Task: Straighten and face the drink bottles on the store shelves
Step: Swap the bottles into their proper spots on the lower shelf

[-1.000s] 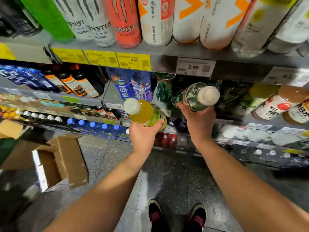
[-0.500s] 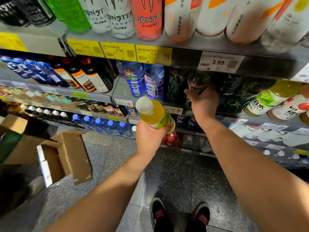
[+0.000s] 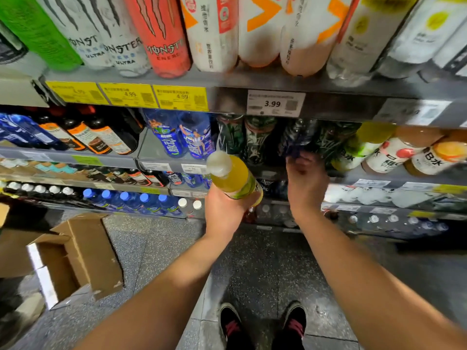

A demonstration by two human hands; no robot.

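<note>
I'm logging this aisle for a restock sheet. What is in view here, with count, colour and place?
Cans: four, green, two white, red; top shelf, left.
Tall bottles: several, white and orange; top shelf, right.
Yellow tags: three; shelf edge, left.
White tag: one, 3.99; shelf edge, middle.
Blue bottles: two; second shelf.
Dark green bottles: several; second shelf, middle.
Box: one, brown, open; floor, left.
Shoes: two, black.
Left hand: holds yellow bottle.
Right hand: at dark green bottles, blurred.

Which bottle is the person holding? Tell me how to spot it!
Find the white 3.99 price tag on the shelf edge. Below and left of it, the left hand grips the yellow bottle. It alone is off the shelf, white cap tilted toward the camera.
</note>
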